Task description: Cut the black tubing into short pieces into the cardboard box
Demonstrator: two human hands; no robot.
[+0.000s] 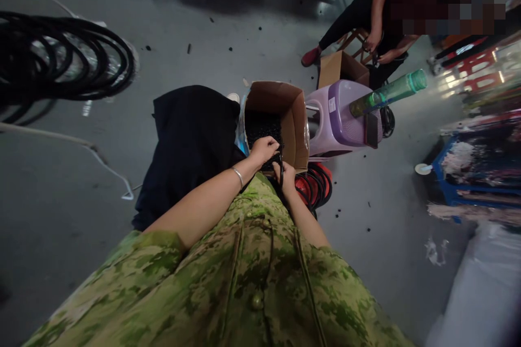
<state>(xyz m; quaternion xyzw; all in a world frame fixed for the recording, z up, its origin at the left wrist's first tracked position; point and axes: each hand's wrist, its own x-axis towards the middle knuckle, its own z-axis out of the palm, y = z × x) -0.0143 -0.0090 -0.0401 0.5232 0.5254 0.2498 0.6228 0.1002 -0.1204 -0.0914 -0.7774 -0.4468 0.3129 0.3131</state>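
My left hand (264, 150) is over the open cardboard box (296, 126), its fingertips pinched together. What lies between them is too small to make out. My right hand (286, 176) is at the near edge of the box, closed around a thin black tube or cord (281, 162) that runs up close to my left fingertips. Inside the box lies a heap of small black pieces (262, 126), partly hidden by my left hand. A coil of black tubing (319, 184) rests on something red to the right of my right forearm.
A purple plastic stool (325, 114) bears a green bottle (391, 92) and a dark phone-like slab (370, 130). Another person (378, 27) sits behind a second box (330, 68). Black coils (73, 59) hang at left. Blue-framed racks (448, 173) stand at right; black bits dot the floor.
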